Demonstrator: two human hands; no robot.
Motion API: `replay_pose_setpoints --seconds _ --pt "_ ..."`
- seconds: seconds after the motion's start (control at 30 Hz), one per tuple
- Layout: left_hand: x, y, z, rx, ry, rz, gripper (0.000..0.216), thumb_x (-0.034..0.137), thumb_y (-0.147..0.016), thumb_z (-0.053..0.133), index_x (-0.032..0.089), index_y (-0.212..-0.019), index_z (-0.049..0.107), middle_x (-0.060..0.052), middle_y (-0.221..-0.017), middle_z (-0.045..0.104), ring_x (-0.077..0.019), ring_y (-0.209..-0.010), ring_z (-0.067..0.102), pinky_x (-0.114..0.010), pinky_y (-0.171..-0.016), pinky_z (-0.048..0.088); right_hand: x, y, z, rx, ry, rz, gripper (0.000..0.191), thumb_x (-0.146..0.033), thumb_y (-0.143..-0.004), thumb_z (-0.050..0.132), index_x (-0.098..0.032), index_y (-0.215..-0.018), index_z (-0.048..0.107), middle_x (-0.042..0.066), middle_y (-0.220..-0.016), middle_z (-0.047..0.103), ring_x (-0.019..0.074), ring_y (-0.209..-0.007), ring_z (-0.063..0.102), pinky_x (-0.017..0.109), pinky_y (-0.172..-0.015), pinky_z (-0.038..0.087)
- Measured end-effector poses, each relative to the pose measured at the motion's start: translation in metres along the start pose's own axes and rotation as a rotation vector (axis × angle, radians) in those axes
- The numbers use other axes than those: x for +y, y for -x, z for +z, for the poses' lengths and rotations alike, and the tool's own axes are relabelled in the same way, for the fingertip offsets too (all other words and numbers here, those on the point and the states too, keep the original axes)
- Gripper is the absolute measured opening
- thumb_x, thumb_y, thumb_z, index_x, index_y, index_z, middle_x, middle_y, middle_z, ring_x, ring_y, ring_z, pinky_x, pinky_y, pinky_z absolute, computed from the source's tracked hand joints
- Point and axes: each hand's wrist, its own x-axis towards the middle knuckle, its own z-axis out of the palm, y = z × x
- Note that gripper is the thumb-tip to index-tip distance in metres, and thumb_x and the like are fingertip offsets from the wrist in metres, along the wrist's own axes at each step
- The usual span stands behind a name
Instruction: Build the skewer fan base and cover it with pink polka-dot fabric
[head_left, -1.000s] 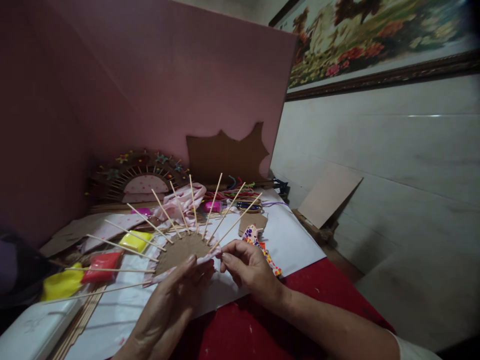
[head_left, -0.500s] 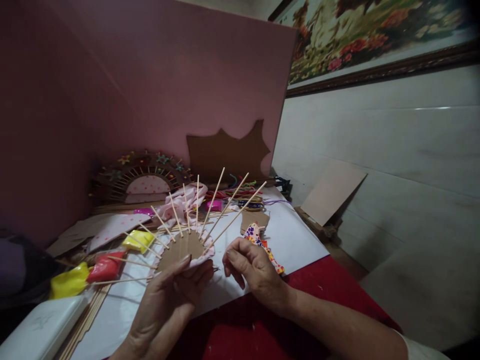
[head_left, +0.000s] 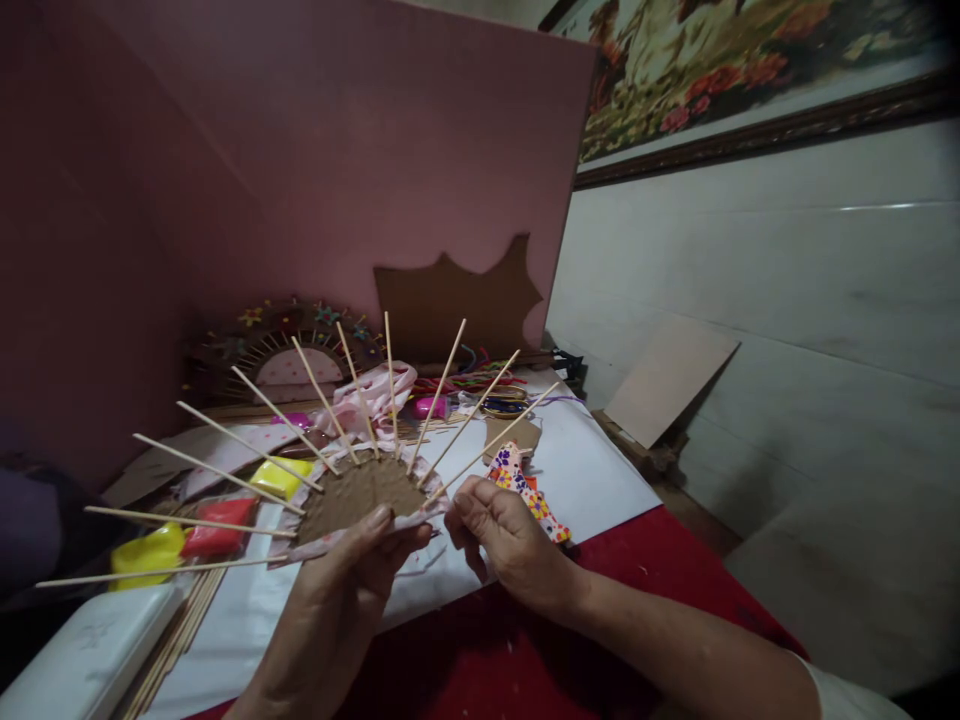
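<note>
My left hand [head_left: 330, 610] grips a brown cardboard half-disc [head_left: 352, 500] by its lower edge, thumb on the face and fingers behind. Pink fabric wraps the rim, and several thin wooden sticks [head_left: 439, 395] fan outward from it. My right hand [head_left: 514, 545] is closed at the right end of the half-disc, fingertips pinched beside the last stick; whatever lies between them is hidden. Just behind that hand lies a flower-patterned piece [head_left: 529, 490] with a brown cardboard piece [head_left: 512, 437] beyond it.
White paper [head_left: 592, 460] covers part of the red tabletop [head_left: 660, 590]. Yellow [head_left: 146, 555] and red [head_left: 225, 527] packets and a white case [head_left: 90, 650] sit at left. Behind are pink fabric [head_left: 367, 395], scissors [head_left: 504, 402] and a decorated cardboard arch [head_left: 296, 320].
The half-disc has tipped and swung, so its sticks now reach farther left and right. My right hand's fingertips have come together at its right end.
</note>
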Motion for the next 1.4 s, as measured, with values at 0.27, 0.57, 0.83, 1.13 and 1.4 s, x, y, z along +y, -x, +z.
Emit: replay_pose_setpoints --seconds 0.27,0.57,0.83,1.13,1.4 --pt "0.003 -0.004 -0.003 0.069 -0.029 0.042 0.007 0.016 -0.065 0.067 0.010 -0.064 0.070 -0.009 -0.069 0.071 -0.0177 -0.073 0.065 -0.027 -0.079 0.050 0.012 -0.011 -0.002 -0.040 -0.226 0.042 0.027 -0.042 -0.083 0.051 -0.016 -0.077 0.050 -0.005 -0.062 0.046 0.0062 -0.045 0.046 0.019 -0.040 0.039" --pt "0.002 -0.007 -0.007 0.094 -0.012 0.035 0.006 0.016 -0.063 0.068 0.010 -0.063 0.070 -0.008 -0.068 0.071 -0.0175 -0.071 0.066 -0.028 -0.079 0.050 0.012 -0.013 -0.001 -0.025 -0.247 0.058 0.016 -0.031 -0.078 0.055 -0.017 -0.084 0.053 -0.006 -0.059 0.046 0.0054 -0.043 0.043 0.019 -0.040 0.040" --pt "0.006 -0.002 -0.001 0.132 -0.016 0.038 0.009 0.019 -0.060 0.070 0.010 -0.062 0.070 -0.009 -0.066 0.071 -0.0174 -0.071 0.066 -0.024 -0.075 0.050 0.006 -0.010 -0.003 0.021 -0.302 0.125 0.012 -0.014 -0.065 0.041 -0.015 -0.061 0.052 -0.006 -0.048 0.039 0.0057 -0.037 0.037 0.017 -0.035 0.030" --pt "0.006 -0.002 -0.001 0.117 -0.044 0.063 0.009 0.019 -0.060 0.070 0.010 -0.061 0.070 -0.009 -0.066 0.071 -0.0166 -0.069 0.065 -0.023 -0.074 0.050 0.005 -0.008 -0.001 -0.042 -0.222 0.100 0.023 -0.034 -0.078 0.050 -0.014 -0.070 0.055 -0.003 -0.056 0.046 0.0058 -0.043 0.042 0.017 -0.037 0.034" --pt "0.007 -0.001 -0.001 0.129 -0.056 0.072 0.012 0.021 -0.060 0.071 0.009 -0.064 0.071 -0.010 -0.068 0.071 -0.0178 -0.071 0.065 -0.025 -0.076 0.050 0.007 -0.011 -0.004 0.073 -0.111 0.096 0.032 -0.043 -0.072 0.063 -0.013 -0.066 0.054 -0.004 -0.049 0.053 0.0038 -0.030 0.038 0.017 -0.029 0.028"
